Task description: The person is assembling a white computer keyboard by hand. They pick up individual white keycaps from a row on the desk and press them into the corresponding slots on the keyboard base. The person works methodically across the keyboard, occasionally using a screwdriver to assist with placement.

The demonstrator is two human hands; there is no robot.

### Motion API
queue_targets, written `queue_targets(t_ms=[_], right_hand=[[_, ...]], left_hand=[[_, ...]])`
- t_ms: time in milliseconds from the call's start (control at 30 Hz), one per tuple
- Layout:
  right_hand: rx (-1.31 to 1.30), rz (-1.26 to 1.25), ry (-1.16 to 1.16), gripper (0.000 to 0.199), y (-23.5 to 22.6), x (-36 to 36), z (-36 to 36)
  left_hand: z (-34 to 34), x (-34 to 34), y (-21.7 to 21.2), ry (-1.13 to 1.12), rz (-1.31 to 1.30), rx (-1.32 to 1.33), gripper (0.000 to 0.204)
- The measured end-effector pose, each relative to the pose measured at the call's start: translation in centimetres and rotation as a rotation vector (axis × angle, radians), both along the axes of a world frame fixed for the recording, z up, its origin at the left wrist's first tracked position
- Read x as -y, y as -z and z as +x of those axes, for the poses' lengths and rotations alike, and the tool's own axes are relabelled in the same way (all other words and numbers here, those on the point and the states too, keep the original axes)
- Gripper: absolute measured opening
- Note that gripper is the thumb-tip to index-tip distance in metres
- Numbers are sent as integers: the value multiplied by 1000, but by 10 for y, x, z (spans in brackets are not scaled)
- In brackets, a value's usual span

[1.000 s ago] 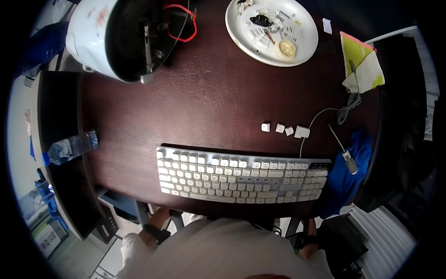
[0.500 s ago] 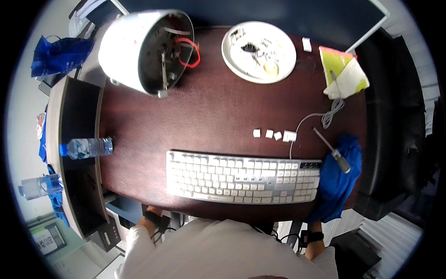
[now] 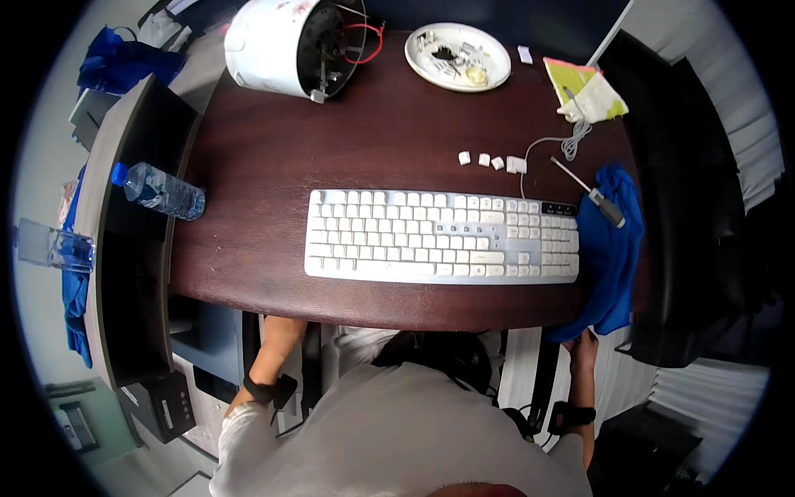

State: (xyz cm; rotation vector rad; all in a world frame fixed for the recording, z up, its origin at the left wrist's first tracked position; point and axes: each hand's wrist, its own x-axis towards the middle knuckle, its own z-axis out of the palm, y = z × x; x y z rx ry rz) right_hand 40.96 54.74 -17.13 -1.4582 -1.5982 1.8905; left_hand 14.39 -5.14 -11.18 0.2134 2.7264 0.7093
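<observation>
A white keyboard point(image 3: 373, 267) lies along the near part of the table, with a few bare key spots towards its right side. Just beyond it, several loose white keycaps point(image 3: 484, 159) sit in a short row. My left hand point(image 3: 284, 329) is below the table's front edge, its fingers hidden under the top. At the right front corner, my right hand point(image 3: 583, 346) is by the lower end of a blue cloth point(image 3: 609, 248). Whether it grips the cloth is not clear. A screwdriver point(image 3: 609, 209) with a grey handle rests on that cloth.
A white pot-like appliance point(image 3: 269, 50) lies on its side at the back left, red wire sticking out. A white plate point(image 3: 418, 74) holds small parts. A yellow-green cloth point(image 3: 609, 103) and grey cable point(image 3: 571, 147) are at right. Water bottles point(image 3: 166, 192) stand at the left shelf point(image 3: 124, 141).
My view has shifted, so the tabletop things sit higher in the picture. More of both forearms shows, and my right hand now appears by the blue cloth's lower end.
</observation>
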Motion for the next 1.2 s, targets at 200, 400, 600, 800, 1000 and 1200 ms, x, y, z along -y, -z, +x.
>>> queue_targets(t_ms=[200,400,600,800,1000,1200], right_hand=[[-62,429,87,29,-66,-30,2],[-15,647,115,27,-75,-46,-4],[132,231,453,49,11,-15,46],[32,517,161,39,60,-6,34],[95,486,122,38,38,-6,-21],[193,452,95,38,6,-12,-30]], left_hand=[[-10,-40,-157,489,13,505,29],[-65,-57,-225,720,239,472,40],[-38,0,-120,802,282,1268,30],[-7,103,11,332,47,842,30],[1,70,61,-101,52,529,31],[11,83,22,-217,15,729,31]])
